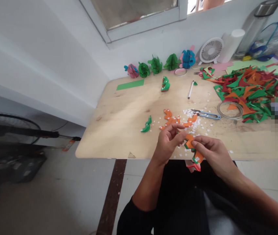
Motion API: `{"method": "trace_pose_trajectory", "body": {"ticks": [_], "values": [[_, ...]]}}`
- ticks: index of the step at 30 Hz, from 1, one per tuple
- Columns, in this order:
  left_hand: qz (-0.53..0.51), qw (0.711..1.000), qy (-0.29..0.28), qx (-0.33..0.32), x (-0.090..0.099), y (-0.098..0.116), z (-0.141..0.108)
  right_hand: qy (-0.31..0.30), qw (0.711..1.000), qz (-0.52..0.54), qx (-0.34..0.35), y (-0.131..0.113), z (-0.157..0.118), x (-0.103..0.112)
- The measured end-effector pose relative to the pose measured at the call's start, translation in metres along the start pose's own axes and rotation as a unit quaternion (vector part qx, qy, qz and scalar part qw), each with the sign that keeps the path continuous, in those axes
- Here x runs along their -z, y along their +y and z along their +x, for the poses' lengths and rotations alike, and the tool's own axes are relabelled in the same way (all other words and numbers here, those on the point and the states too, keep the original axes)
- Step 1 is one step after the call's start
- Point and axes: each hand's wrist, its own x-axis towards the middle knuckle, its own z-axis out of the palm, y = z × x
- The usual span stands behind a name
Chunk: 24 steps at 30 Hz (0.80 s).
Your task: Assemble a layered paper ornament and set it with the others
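Observation:
An orange and green paper piece is held between both hands at the table's front edge. My left hand pinches its upper left end. The fingers of my right hand are closed on its right side. Just beyond the hands lie orange paper pieces with small white squares on them. Many loose white squares are scattered around. A green paper piece rests to the left, and a green and orange stack stands farther back.
Blue-handled snips and a tape roll lie right of centre, before a heap of paper scraps. A white pen, folded paper figures, a small fan and a bottle are farther back.

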Motion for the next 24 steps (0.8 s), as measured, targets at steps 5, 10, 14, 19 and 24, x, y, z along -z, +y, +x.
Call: {"method": "trace_pose_trajectory", "body": {"ticks": [5, 10, 14, 19, 24], "values": [[0.019, 0.998, 0.058, -0.019, -0.006, 0.000, 0.004, 0.030, 0.993, -0.093, 0.064, 0.004, 0.001, 0.003], [-0.036, 0.997, 0.058, -0.027, -0.005, -0.008, 0.006, 0.011, 0.998, -0.043, 0.033, -0.001, -0.001, 0.000], [-0.078, 0.993, 0.079, -0.030, -0.011, -0.013, 0.007, 0.023, 0.999, -0.015, 0.044, -0.005, -0.001, -0.004], [-0.078, 0.990, 0.118, -0.027, -0.018, -0.017, 0.011, 0.047, 0.998, -0.021, 0.033, 0.000, 0.002, -0.003], [-0.058, 0.988, 0.143, 0.008, -0.019, -0.021, 0.003, 0.069, 0.996, -0.030, 0.052, 0.009, 0.004, 0.001]]}}
